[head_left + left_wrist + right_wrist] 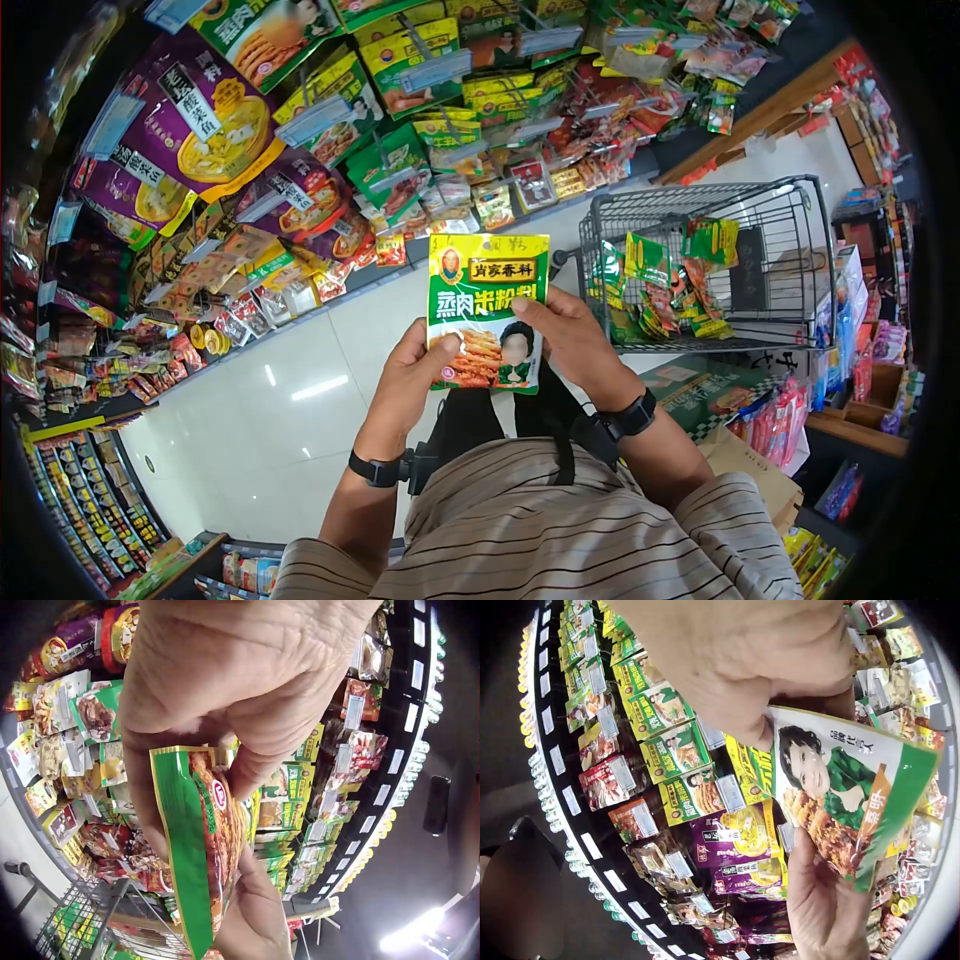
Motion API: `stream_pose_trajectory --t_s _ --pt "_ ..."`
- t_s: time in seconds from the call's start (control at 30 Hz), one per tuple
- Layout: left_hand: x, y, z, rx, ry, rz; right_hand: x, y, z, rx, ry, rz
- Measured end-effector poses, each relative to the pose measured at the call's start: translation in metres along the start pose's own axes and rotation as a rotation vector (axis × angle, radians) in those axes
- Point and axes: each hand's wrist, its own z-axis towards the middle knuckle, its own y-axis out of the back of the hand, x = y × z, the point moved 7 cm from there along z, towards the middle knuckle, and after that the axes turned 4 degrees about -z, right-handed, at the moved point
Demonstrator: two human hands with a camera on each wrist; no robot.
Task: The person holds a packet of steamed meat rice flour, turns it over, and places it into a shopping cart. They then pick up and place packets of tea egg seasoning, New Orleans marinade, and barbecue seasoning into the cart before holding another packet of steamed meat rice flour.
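Observation:
A green and yellow seasoning packet (pixel 487 315) is held upright before the body, its printed front facing up to the head view. The left hand (pixel 408 376) pinches its lower left edge, thumb on the front. On the right edge, a little higher, the right hand (pixel 580 340) grips it with the thumb on the front. In the left wrist view the left hand (pixel 247 682) holds the packet (pixel 196 840) from above. The right wrist view shows the right hand (pixel 757 660) on the packet (pixel 847 791), fingers behind it.
A metal shopping cart (pixel 780 345) with several green and yellow packets (pixel 648 258) stands at the right. Shelves of hanging packets, some purple (pixel 200 110), run along the far side and left. A cardboard box (pixel 745 462) and more shelving lie at the lower right.

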Motion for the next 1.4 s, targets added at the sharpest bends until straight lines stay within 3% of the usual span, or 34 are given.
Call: stream_pose_trajectory --t_s 0.37,0.57,0.7,0.83,0.97,1.07,1.13,1.23,1.4 --pt "0.028 -0.049 0.028 -0.11 0.033 0.074 0.008 0.061 0.001 0.032 -0.017 -0.039" --pt "0.049 -0.059 0.052 -0.133 0.066 0.158 0.018 0.082 0.008 0.09 0.038 -0.343" --pt "0.065 -0.062 0.063 -0.121 0.119 0.172 0.011 0.101 0.009 0.119 -0.035 -0.345" --pt "0.072 -0.08 0.069 -0.085 0.15 0.037 0.001 0.13 0.013 -0.013 -0.01 -0.144" --pt "0.071 -0.094 0.075 -0.028 0.158 0.09 -0.011 0.147 0.014 -0.076 -0.109 0.083" --pt "0.07 -0.097 0.075 -0.015 0.196 0.156 -0.001 0.15 0.011 -0.108 -0.215 0.031" --pt "0.068 -0.099 0.076 -0.035 0.181 0.136 -0.006 0.15 0.014 -0.053 -0.205 0.128" --pt "0.068 -0.094 0.08 -0.093 0.13 0.101 -0.005 0.14 0.011 0.096 -0.286 -0.012" --pt "0.075 -0.088 0.09 -0.125 0.14 0.214 -0.026 0.139 0.015 0.13 -0.156 -0.159"
